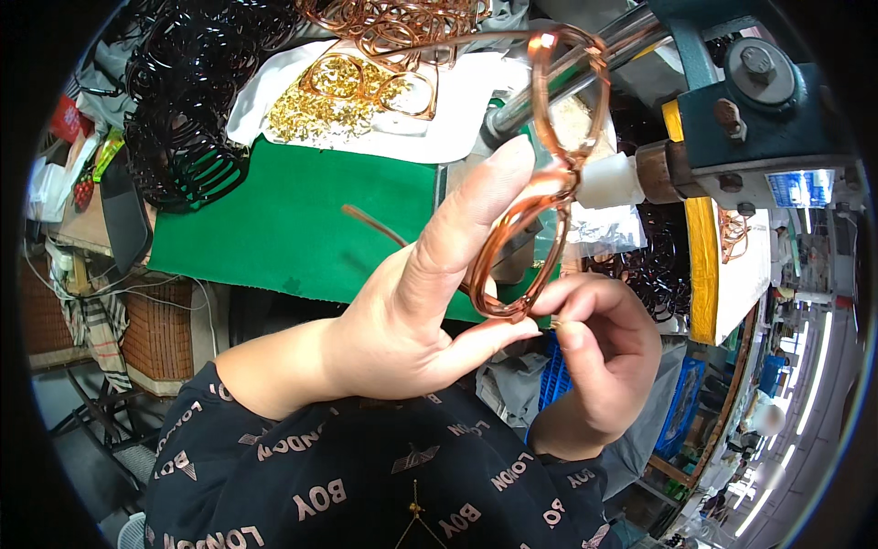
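My left hand (402, 316) is closed on a translucent brown eyeglass frame (535, 220), held turned on end with one rim above the other. One temple arm stretches left from its top, and the other pokes out behind my hand. Close to the lower rim, my right hand (608, 352) pinches a small gold-coloured piece (555, 322) between thumb and finger. The white tip (608, 180) of a machine lies right by the bridge of the frame; whether they touch I cannot tell.
A dark green machine head (768, 119) stands at right. Beyond the green mat (293, 220) are a white tray (448, 137) with small gold pieces (320, 105) and another brown frame, a heap of black frames (187, 91), and piled brown frames (393, 23).
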Motion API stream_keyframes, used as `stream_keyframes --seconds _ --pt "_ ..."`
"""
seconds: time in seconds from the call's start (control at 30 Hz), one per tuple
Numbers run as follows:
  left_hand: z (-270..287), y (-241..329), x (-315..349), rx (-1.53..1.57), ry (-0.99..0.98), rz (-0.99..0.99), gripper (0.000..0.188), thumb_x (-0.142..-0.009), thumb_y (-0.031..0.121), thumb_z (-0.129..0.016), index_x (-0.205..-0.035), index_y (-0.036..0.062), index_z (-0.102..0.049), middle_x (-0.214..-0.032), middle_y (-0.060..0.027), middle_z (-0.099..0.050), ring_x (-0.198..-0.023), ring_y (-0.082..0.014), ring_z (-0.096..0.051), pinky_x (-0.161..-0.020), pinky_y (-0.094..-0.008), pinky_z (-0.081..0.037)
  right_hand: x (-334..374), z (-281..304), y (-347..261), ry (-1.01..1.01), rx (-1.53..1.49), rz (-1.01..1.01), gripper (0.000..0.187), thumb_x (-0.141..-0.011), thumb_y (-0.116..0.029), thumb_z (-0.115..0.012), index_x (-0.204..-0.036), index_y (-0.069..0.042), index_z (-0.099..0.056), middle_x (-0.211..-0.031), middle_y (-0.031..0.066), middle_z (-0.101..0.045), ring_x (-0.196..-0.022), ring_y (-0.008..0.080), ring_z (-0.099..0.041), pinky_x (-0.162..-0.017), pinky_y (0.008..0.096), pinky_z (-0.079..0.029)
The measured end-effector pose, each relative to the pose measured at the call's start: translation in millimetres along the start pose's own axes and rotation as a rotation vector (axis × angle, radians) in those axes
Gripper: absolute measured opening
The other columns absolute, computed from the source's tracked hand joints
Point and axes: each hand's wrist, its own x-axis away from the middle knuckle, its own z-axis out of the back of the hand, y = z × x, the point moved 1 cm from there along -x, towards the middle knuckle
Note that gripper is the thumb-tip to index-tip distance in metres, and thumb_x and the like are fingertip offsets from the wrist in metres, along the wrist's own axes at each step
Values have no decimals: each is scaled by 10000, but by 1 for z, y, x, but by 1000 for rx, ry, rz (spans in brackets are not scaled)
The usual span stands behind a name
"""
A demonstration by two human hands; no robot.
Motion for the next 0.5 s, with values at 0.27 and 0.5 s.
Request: stream_keyframes --seconds 0.27,0.5 --pt "-7 -12 3 -34 25 67 882 -707 -131 -644 -1397 28 -119 -1444 -193 -181 -1324 -332 -267 -759 -238 -522 -4 -9 10 150 137 38 67 -779 20 -600 -835 19 -563 -862 81 -609 -792 132 -576 -731 239 -442" --pt "14 -23 -7 181 163 -59 901 -696 -101 -647 -1400 77 -114 -1454 -173 -128 -1228 -369 -386 -656 -240 -543 -10 3 20 244 237 64 71 -796 38 -575 -867 47 -577 -872 84 -629 -802 127 -601 -759 232 -459"
